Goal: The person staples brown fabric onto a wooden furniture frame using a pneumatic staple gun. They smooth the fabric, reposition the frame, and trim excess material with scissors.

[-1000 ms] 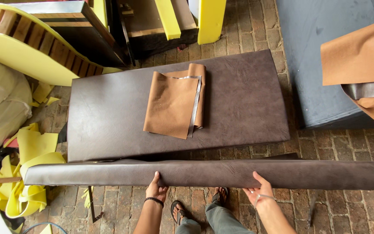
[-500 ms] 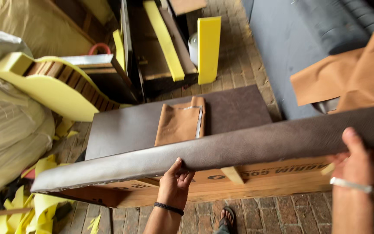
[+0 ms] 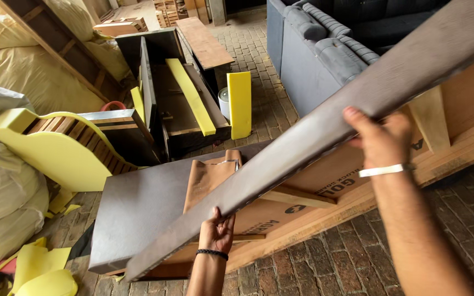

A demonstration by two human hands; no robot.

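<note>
Both hands grip the tilted panel, its long axis rising from left hand to right hand.

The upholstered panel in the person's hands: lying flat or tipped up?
Tipped up. The upholstered panel slants, exposing its wooden underside; the left hand grips the lower edge, the right hand higher.
</note>
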